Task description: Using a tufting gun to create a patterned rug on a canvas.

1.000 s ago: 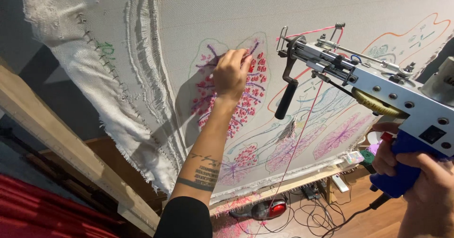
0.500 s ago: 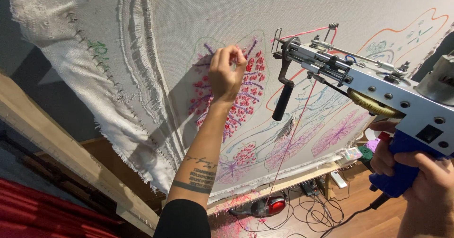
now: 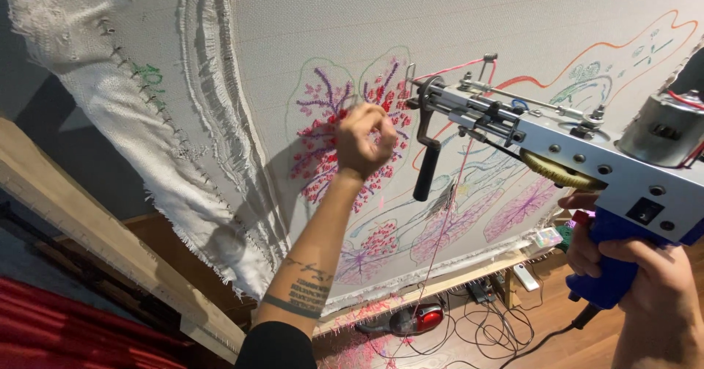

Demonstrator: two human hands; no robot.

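Left hand is raised against a large cream tufting cloth stretched on a wooden frame, its fingers curled together into a loose fist over a patch of red and purple tufted yarn. Whether the fingers pinch anything cannot be told. Right hand, at the lower right edge, is clamped around the blue grip of a tufting gun. The gun's silver body reaches left toward the cloth, its needle end just beside the left hand, and a black front handle hangs below it. A thin pink yarn strand runs from the gun down toward the floor. Drawn outlines in orange, green and purple cover the cloth, some filled with tufting. The cloth's frayed edge folds over the frame at the left. Below, on the wooden floor, lie a red handheld vacuum, tangled black cables and a white power strip. No containers are visible.
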